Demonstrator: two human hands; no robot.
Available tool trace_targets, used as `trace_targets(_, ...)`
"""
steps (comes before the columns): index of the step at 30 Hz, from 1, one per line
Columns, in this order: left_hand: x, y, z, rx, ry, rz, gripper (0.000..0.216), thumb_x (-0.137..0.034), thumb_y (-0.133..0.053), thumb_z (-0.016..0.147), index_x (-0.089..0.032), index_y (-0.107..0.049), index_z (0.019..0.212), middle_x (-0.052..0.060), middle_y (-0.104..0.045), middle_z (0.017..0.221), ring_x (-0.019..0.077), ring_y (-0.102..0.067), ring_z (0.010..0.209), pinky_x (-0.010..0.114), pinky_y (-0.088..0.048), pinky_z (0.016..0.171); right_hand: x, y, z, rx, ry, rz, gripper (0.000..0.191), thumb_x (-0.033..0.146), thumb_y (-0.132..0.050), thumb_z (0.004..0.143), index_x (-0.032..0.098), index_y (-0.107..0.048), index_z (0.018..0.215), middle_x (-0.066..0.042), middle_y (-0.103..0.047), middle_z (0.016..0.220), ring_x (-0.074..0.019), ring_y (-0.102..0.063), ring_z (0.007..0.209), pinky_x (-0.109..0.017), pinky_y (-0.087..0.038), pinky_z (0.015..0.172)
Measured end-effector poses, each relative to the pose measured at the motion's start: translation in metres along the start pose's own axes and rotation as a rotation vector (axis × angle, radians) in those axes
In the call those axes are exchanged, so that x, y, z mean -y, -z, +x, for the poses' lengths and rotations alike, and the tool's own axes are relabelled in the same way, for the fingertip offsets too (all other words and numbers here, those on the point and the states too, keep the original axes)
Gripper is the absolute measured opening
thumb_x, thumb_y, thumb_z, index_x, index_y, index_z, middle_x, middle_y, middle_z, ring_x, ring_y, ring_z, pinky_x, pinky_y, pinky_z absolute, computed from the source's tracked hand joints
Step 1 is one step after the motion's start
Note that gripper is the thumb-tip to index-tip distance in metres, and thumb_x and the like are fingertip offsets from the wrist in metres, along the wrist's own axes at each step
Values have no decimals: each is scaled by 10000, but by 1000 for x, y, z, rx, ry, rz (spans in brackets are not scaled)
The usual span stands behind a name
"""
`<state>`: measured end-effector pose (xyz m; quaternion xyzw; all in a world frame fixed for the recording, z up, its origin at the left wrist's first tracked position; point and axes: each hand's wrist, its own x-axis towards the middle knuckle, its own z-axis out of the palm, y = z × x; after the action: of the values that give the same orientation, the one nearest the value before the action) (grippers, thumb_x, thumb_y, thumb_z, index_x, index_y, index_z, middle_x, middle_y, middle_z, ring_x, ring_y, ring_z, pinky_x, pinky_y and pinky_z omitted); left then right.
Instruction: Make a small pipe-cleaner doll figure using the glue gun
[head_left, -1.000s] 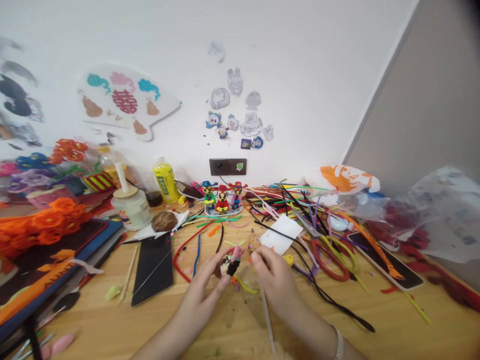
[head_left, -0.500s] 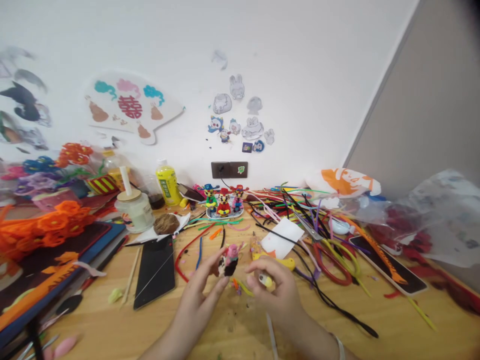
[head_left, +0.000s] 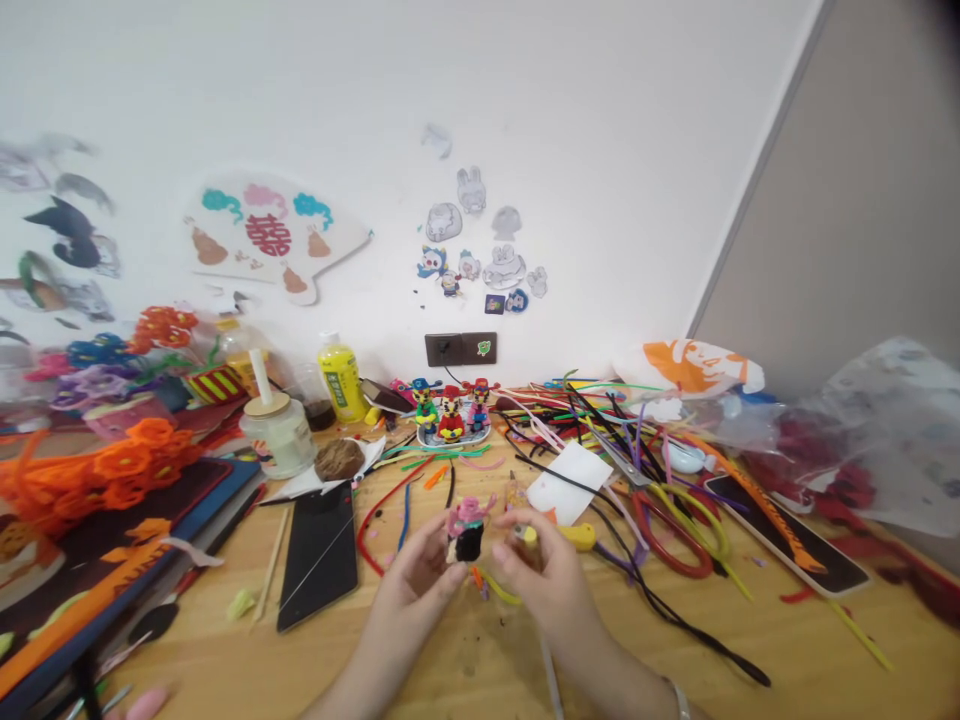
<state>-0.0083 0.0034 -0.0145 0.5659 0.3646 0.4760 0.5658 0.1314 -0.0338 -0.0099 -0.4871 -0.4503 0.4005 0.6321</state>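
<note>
Above the worktop (head_left: 465,690), the left hand (head_left: 414,588) holds, in a narrow grip, a small figurine (head_left: 469,538), pink and knobbly on top, black in front, cream at left. Just beside it the right hand (head_left: 549,568) curls, whether gripping anything I cannot tell, partly hiding a yellow-handled tool (head_left: 579,537); farther right lie scissors (head_left: 636,474) and a smartphone (head_left: 750,510).

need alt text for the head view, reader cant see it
A person's left hand holds a small pink-and-black craft piece above a wooden table, the right hand curled beside it. Behind are three colourful figurines and tangled strips.
</note>
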Motion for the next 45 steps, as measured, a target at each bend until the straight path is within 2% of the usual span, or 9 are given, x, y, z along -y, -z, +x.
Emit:
trace_targets(4, 10, 5, 0, -117, -174, 282, 431, -319, -658, 640, -189, -548, 1037, 58, -646, 848, 188, -584, 763, 301, -457, 705, -7, -8, -5, 90, -108, 41, 326, 230, -656, 609, 172, -591, 923, -28, -612, 782, -160, -575, 666, -287, -470, 624)
trace_targets(9, 8, 4, -9, -137, -294, 566, 372, -244, -650, 636, -195, -567, 995, 34, -610, 805, 177, -550, 729, 309, -453, 705, -13, -11, -5, 4, -140, 88, 341, 240, -683, 588, 154, -593, 905, -56, -642, 835, -204, -587, 775, -330, -465, 715)
trace_targets(14, 8, -2, -11, -66, -262, 344, 360, -280, -594, 707, -200, -496, 1044, 22, -596, 781, 164, -567, 745, 301, -456, 720, -9, -8, -2, -17, -158, 138, 242, 286, -662, 615, 152, -592, 804, -24, -626, 741, -172, -565, 706, -287, -452, 653)
trace_targets(19, 5, -4, -5, -80, -56, -12, 296, -386, -653, 642, -189, -510, 810, -1, -601, 690, 154, -585, 672, 260, -470, 622, -13, -7, 0, 15, -236, 261, 221, 340, -655, 625, 156, -543, 672, 58, -475, 488, -79, -396, 433, -207, -331, 443)
trace_targets(23, 3, -4, -3, -21, 94, -61, 405, -451, -687, 568, -165, -583, 835, 45, -657, 785, 195, -599, 755, 284, -470, 664, -19, -7, 1, 54, -242, 313, 240, 343, -672, 611, 159, -569, 725, 55, -477, 505, -71, -372, 435, -198, -297, 434)
trace_targets(27, 5, -5, -4, 32, 94, -79, 432, -451, -704, 540, -165, -603, 847, 63, -673, 838, 216, -603, 797, 304, -473, 703, -19, -8, 0, 60, -239, 295, 305, 345, -689, 593, 158, -607, 819, 27, -531, 578, -76, -397, 450, -205, -314, 434)
trace_targets(31, 4, -6, -4, -25, 73, -65, 376, -403, -721, 542, -158, -591, 796, 47, -661, 787, 204, -607, 791, 314, -471, 743, -18, -5, 0, 27, -250, 280, 246, 316, -672, 608, 150, -605, 777, 23, -534, 582, -84, -420, 469, -205, -325, 442)
trace_targets(37, 7, -5, 0, 1, 73, -62, 324, -331, -741, 534, -154, -588, 759, 48, -672, 790, 198, -616, 798, 319, -475, 766, -9, 6, 12, -75, -12, 69, 128, 256, -597, 672, 163, -597, 761, -8, -583, 704, -143, -526, 666, -251, -405, 620)
trace_targets(45, 7, -3, 1, 72, 95, 30, 332, -362, -704, 575, -145, -649, 819, 90, -702, 865, 227, -628, 808, 342, -483, 763, -7, 17, 22, 60, 322, -307, 84, 227, -576, 728, 191, -651, 735, -25, -576, 718, -165, -537, 721, -280, -418, 661)
